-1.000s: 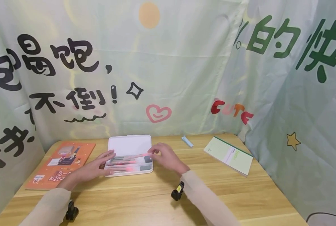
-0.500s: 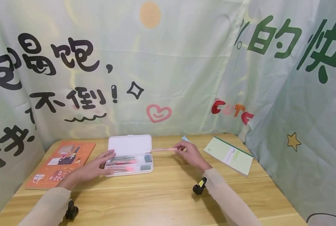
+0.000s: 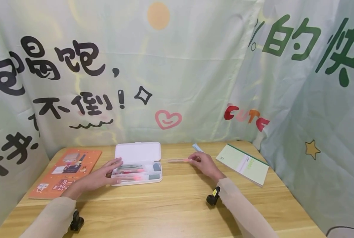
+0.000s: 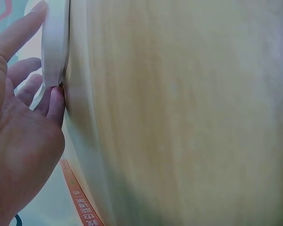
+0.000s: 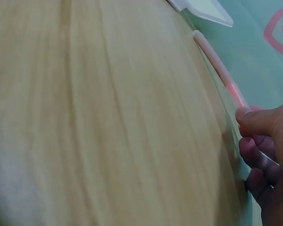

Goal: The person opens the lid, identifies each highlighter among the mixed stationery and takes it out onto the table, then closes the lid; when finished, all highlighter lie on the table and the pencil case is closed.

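A white pencil case (image 3: 137,181) lies with its lid (image 3: 138,151) raised at the back. Several pens (image 3: 129,171) and two grey-green pieces (image 3: 157,167) are inside. My left hand (image 3: 101,175) grips the case's left end; in the left wrist view the thumb and fingers of this hand (image 4: 23,127) lie round its edge. To the right of the case, my right hand (image 3: 205,164) pinches a pale pink pen (image 3: 178,160) by its brighter pink end. The right wrist view shows the pen (image 5: 217,63) pointing away from the fingertips of the right hand (image 5: 269,141).
An orange book (image 3: 67,172) lies at the table's left, partly behind the left forearm. A light green notebook (image 3: 243,163) is at the right. A small blue strip (image 3: 197,147) lies behind the right hand. Printed cloth (image 3: 194,82) hangs around the wooden table (image 3: 153,211).
My right hand has drawn the pink pen out of the case and moved it right, then slightly lower over the table. The left hand has stayed at the case.
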Motion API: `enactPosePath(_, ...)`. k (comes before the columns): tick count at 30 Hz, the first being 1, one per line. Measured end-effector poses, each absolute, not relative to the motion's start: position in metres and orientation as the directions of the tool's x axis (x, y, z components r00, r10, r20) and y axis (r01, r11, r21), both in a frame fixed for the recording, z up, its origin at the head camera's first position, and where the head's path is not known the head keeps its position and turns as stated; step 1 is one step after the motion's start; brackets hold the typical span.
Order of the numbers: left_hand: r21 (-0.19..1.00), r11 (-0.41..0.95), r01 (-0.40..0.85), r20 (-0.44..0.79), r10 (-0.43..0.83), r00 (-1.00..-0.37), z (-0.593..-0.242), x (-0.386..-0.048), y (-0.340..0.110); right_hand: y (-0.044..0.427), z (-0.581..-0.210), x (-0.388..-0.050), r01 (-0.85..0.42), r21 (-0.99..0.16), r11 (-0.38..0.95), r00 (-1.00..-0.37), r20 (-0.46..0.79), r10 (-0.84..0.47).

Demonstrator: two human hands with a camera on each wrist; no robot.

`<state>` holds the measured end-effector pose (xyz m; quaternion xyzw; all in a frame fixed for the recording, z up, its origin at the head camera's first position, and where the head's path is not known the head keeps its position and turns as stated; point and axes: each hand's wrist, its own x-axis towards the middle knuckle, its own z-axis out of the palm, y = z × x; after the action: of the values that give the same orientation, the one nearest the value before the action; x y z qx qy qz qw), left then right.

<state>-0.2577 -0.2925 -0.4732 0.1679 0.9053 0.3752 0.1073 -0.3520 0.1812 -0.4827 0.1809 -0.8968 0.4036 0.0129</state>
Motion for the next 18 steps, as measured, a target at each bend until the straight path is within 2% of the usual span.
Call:
enactPosePath(7,0.726,0.656,0.207,-0.080,0.379,-0.922,-0.4720,-0.2561,-0.2927,0.1816,-0.4859,-0.3582,-0.398,-0.640,0.657,-0.912,0.199,-0.358)
enactPosePath(18,0.725,0.656,0.208,-0.079,0.379,-0.922,-0.4720,-0.2563,-0.2930,0.1802,-0.4852,-0.3606,-0.363,-0.626,0.691,-0.930,0.193,-0.314)
